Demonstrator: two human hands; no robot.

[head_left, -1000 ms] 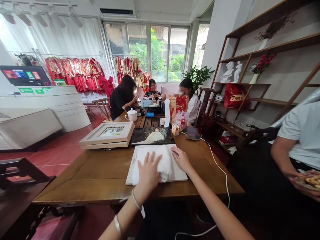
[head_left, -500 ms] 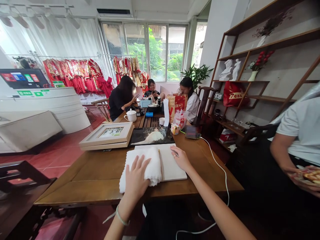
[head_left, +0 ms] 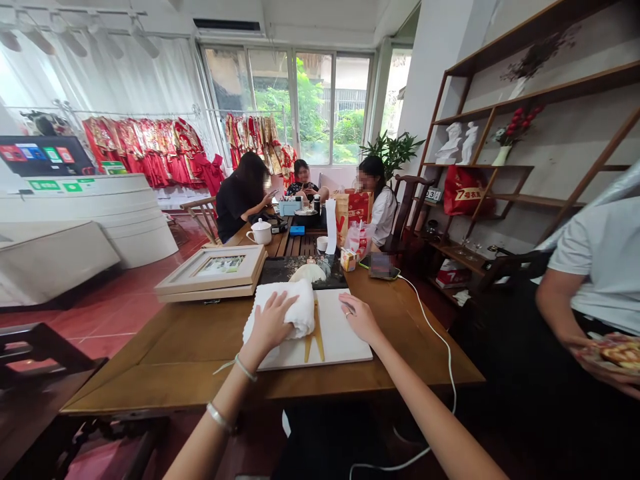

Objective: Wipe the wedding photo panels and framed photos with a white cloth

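Observation:
A white board (head_left: 340,337) lies flat on the wooden table (head_left: 200,360) in front of me. My left hand (head_left: 270,325) presses a folded white cloth (head_left: 295,303) onto the board's left part, fingers curled over the cloth. Beside the cloth, yellow marks (head_left: 315,333) show on the board. My right hand (head_left: 361,319) rests flat on the board's right side with fingers stretched out, a ring on one finger.
Stacked picture frames (head_left: 213,270) and a dark picture (head_left: 300,270) lie just beyond the board. A phone (head_left: 383,265) with a white cable (head_left: 440,340) sits at right. Three people sit at the far end; another person (head_left: 590,280) stands close at right. Shelves line the right wall.
My left hand has slid the cloth left and then up toward the board's far left corner, bunching it. Yellow marks on the board are now uncovered. My right hand stayed in place.

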